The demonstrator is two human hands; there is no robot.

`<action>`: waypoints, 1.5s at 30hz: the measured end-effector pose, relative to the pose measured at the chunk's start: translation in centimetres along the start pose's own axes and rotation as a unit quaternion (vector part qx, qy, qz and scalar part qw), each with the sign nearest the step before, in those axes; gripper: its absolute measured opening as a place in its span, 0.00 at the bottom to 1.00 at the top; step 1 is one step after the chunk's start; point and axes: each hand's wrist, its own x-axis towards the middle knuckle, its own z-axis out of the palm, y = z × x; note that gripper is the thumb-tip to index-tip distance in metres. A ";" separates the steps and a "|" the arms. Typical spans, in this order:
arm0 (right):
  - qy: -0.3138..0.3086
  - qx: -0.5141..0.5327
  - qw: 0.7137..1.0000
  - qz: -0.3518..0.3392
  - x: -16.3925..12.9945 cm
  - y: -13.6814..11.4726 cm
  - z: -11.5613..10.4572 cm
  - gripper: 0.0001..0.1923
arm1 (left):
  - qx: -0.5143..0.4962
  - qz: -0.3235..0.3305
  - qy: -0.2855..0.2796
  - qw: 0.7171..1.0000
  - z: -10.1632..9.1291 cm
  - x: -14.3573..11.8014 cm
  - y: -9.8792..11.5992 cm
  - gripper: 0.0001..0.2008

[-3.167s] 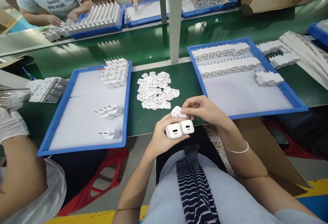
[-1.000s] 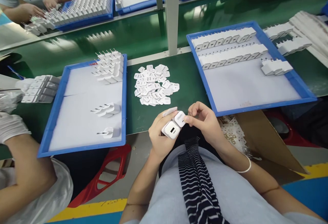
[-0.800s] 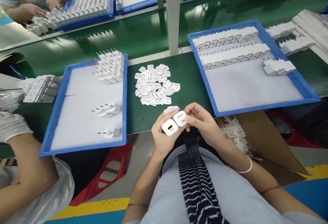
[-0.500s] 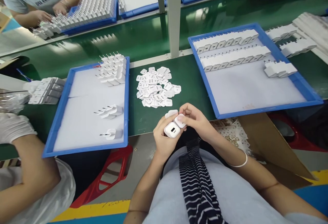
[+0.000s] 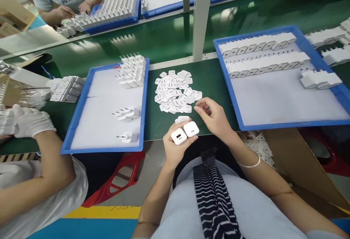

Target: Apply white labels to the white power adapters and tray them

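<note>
Left hand (image 5: 175,148): clasps small white plastic charger cubes (image 5: 185,132) above green bench (image 5: 169,42) edge. Right hand (image 5: 214,117): loosely curled, empty, beside pile of white square stickers (image 5: 176,92). Right blue tray (image 5: 322,55): two full rows plus few. Left blue tray (image 5: 78,113): several remaining.

left hand (image 5: 176,147) clenched, right hand (image 5: 216,117) open

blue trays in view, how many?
4. Left tray and right tray lie on the near bench either side of the hands. Two more, far left tray and far middle tray, sit across the belt. More may be cut off at the top edge.
</note>
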 end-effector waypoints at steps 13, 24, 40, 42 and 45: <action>-0.092 -0.364 0.926 -0.040 5.1 0.8 2.1 0.13 | 0.054 0.055 0.078 0.994 -2.0 -0.5 -1.5 0.23; 0.007 -0.413 0.910 0.016 3.9 1.3 -1.3 0.06 | 0.109 0.140 0.045 0.983 -0.6 0.5 0.3 0.21; -0.167 0.360 0.893 0.212 -4.7 -4.6 -3.0 0.12 | 0.219 0.269 0.037 0.937 1.3 1.0 0.9 0.21; -0.167 0.364 0.892 0.211 -4.3 -4.4 -2.9 0.12 | 0.230 0.278 0.029 0.932 1.4 1.0 1.0 0.21; -0.174 0.356 0.897 0.196 -3.8 -4.1 -2.9 0.12 | 0.244 0.285 0.029 0.927 1.5 1.0 1.2 0.20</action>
